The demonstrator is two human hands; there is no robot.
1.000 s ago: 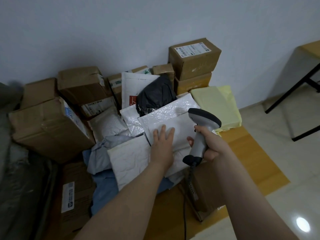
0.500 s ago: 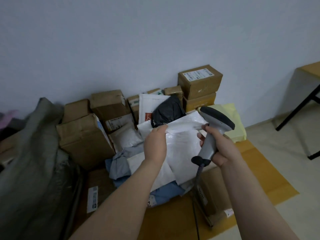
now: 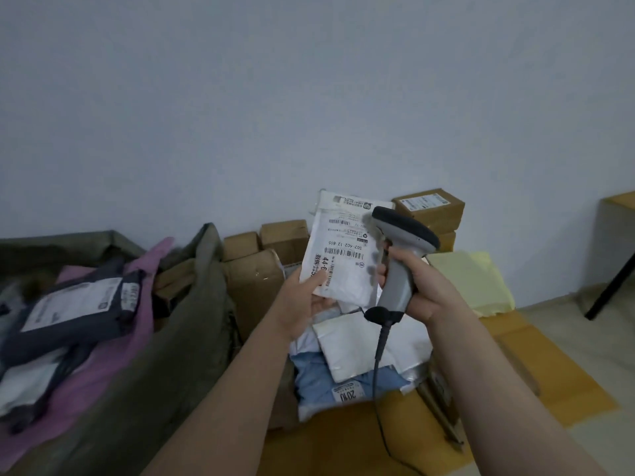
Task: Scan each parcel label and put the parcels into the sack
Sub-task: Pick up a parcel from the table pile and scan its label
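My left hand holds a white padded parcel upright by its lower left corner, with the barcode label facing me. My right hand grips the handle of a grey barcode scanner, whose dark head sits just right of the label and partly covers the parcel's edge. The scanner's cable hangs down. At the left stands the open olive-green sack, with a dark parcel and a pink parcel lying in it.
More parcels lie below my hands: white mailers and a blue bag. Brown cartons stand against the wall, a labelled one at the back right. A yellow mailer lies right; a table leg at far right.
My left hand has picked the white padded parcel off the pile and turned its label towards me. The view has swung left, bringing the sack in. The scanner now sits beside the label.
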